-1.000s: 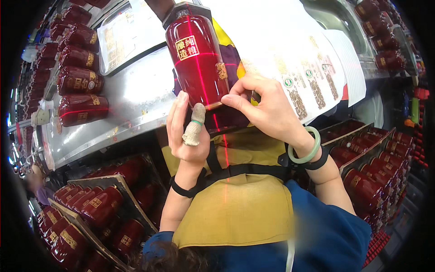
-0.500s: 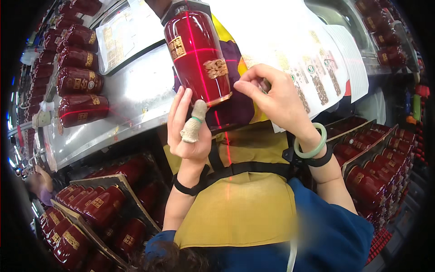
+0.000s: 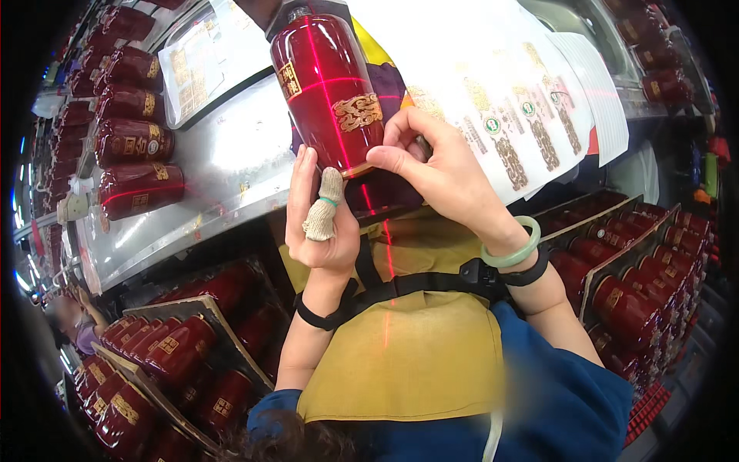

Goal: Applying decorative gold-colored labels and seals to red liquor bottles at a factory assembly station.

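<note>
A glossy dark red bottle (image 3: 327,88) lies on its side, neck pointing away, with a gold plaque and a gold ornate decal (image 3: 356,113) on its body. My left hand (image 3: 322,223) grips the base end, fingers along its left edge; a knitted finger cover (image 3: 323,204) with a green band sits on one digit. Against the lower right of the bottle, below the decal, my right hand (image 3: 439,162) is closed, thumb and curled forefinger at the glass; anything pinched there is hidden. Dark and yellow cloth (image 3: 392,85) lies under the bottle. Red laser lines cross it.
Right of the bottle lie white sheets (image 3: 493,85) of gold decals. A tray (image 3: 204,69) with a decal sheet stands at left on the metal table (image 3: 246,146). Red bottles (image 3: 138,142) line the left side. Racks of bottles stand below, at left (image 3: 181,346) and right (image 3: 631,304).
The bottle has shifted slightly left and away and rolled a little, showing more of the decal and less of the plaque. My right hand has moved left, against the bottle.
</note>
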Demonstrator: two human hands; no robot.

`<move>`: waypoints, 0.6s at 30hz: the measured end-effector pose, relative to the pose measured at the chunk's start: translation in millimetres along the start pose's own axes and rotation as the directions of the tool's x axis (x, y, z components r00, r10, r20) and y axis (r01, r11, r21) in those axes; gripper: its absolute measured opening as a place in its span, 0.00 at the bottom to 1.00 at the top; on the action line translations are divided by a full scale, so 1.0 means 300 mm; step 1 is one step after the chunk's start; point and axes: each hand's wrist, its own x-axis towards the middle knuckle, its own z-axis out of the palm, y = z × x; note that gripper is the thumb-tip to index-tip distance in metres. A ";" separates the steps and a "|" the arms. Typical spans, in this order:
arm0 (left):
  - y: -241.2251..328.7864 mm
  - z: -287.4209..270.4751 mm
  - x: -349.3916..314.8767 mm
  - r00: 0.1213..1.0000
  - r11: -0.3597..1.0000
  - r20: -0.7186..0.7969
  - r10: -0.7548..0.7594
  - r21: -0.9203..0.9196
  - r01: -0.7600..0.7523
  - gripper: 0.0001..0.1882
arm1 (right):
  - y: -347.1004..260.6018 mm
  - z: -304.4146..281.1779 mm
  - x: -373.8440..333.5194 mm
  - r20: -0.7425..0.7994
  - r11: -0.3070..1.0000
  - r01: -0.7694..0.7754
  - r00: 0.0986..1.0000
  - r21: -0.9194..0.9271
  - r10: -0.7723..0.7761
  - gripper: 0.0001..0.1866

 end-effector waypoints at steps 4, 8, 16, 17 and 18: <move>-0.003 0.002 -0.003 1.000 1.000 -0.007 -0.012 -0.024 0.012 0.20 | 0.006 -0.003 0.008 0.016 0.999 0.024 1.000 0.021 -0.025 0.14; -0.006 0.004 -0.002 0.999 0.999 -0.008 0.032 0.005 -0.032 0.19 | 0.003 -0.017 0.010 0.059 0.992 -0.056 0.997 0.112 0.050 0.13; -0.008 0.005 -0.009 1.000 1.000 -0.002 0.017 0.001 -0.017 0.20 | 0.002 -0.026 0.019 0.071 0.994 -0.053 0.996 0.094 0.046 0.12; -0.011 0.007 -0.011 1.000 0.999 -0.011 0.012 -0.033 -0.012 0.20 | 0.002 -0.028 0.020 0.075 0.991 -0.064 0.996 0.119 0.055 0.12; -0.013 0.009 -0.014 1.000 0.998 -0.012 0.003 -0.062 -0.004 0.20 | 0.001 -0.030 0.021 0.084 0.990 -0.070 0.995 0.119 0.060 0.12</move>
